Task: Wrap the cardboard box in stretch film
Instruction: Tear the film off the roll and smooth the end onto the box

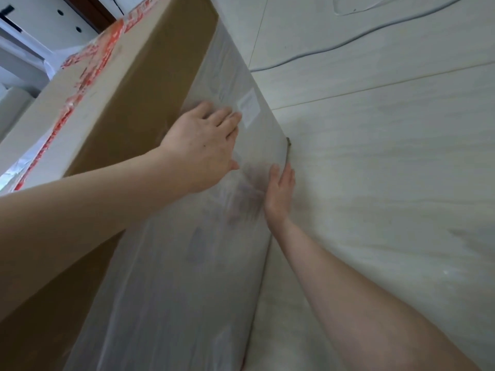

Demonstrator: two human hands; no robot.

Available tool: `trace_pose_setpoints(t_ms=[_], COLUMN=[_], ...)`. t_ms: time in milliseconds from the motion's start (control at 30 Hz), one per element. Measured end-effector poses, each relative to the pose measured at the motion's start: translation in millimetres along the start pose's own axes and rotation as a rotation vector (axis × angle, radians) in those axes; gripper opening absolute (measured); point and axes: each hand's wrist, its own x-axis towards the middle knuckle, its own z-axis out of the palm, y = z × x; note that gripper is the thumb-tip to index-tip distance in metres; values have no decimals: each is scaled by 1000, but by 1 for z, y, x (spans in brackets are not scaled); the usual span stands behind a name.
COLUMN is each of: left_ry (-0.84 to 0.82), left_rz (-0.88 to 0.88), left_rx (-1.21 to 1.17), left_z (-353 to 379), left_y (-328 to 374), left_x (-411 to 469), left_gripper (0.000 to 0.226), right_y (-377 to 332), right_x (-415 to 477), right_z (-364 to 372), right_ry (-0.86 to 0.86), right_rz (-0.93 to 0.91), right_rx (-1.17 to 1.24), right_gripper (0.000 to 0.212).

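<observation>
A large brown cardboard box (128, 84) with red-printed tape along its top stands on the pale floor. Cloudy stretch film (187, 263) covers its right-hand side face, over a white label (249, 105). My left hand (203, 145) lies flat on the film near the box's upper edge, fingers spread. My right hand (280, 194) presses flat against the film lower down, at the box's edge close to the floor. Neither hand grips anything.
Pale wood-look floor (388, 183) stretches to the right. A thin white cable (348, 41) runs across it at the top. White furniture and a dark door frame (91, 9) stand behind the box at the upper left.
</observation>
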Motion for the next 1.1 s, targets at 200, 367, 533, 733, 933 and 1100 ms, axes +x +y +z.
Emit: trace_pose_setpoints(t_ms=[200,367,533,733,933,1100], left_ry=[-136,-155,-155,-104,-15,-97], left_rz=[22,17,14,-90,-2,43], left_rx=[219,261,245,143,50,93], left_z=[5,8,3,-19,-23,4], left_y=[-9,-12,-12,-29,-3,15], left_x=[-5,-2,-1,9,1,-20], left_gripper=[73,75,76,67,62,63], right_y=[22,22,18,-2,-3,2], right_x=[-10,-9,-2,14,-6,-37], right_z=[18,32,24,0,-15,7], right_ry=[-99,-10,-66,-32,-33,-214], right_rz=[65,55,92,85,69,-13], right_rx=[-107,-104,-117,-80,-34,-97], right_gripper=[61,61,61,60,60,59])
